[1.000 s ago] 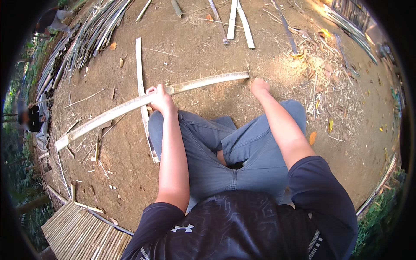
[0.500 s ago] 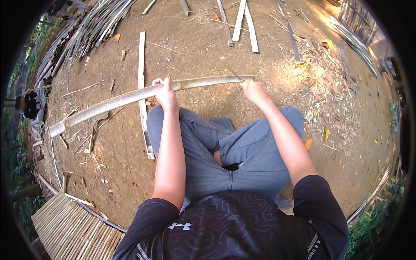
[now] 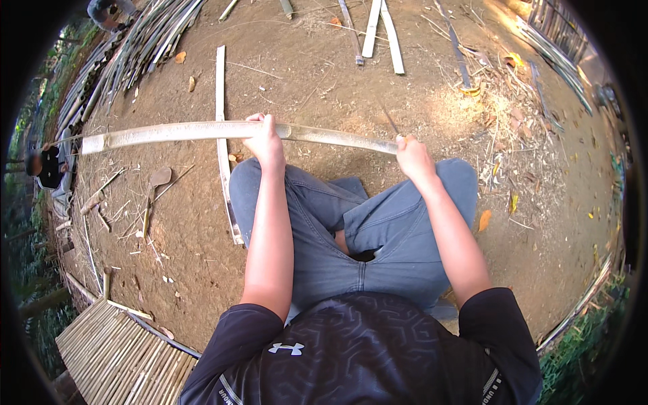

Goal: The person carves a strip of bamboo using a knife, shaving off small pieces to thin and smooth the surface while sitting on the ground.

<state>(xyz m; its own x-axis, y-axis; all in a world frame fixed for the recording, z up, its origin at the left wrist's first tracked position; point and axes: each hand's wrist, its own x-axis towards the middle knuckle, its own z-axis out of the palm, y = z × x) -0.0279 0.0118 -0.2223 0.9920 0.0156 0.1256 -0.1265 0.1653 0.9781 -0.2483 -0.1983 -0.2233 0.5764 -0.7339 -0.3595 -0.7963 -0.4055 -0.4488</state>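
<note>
A long split bamboo slat (image 3: 179,131) stretches across in front of my knees, pale inner face up, with a node beside my grip. My left hand (image 3: 266,145) is closed around it near the middle. At the slat's right end my right hand (image 3: 416,160) is closed on a knife, whose thin dark blade (image 3: 389,119) points up and away past the slat. Its handle is hidden in my fist. Whether the blade touches the slat, I cannot tell.
I sit cross-legged on bare earth. Another bamboo strip (image 3: 221,88) lies beside my left knee, and two pale strips (image 3: 370,30) lie farther ahead. Bamboo poles (image 3: 145,47) are piled at far left, near other people. A bamboo slat platform (image 3: 125,351) stands at lower left; shavings (image 3: 486,118) cover the right.
The slat's left end has swung up and away, while its right end has dropped toward me. My right hand has moved right and nearer with the knife.
</note>
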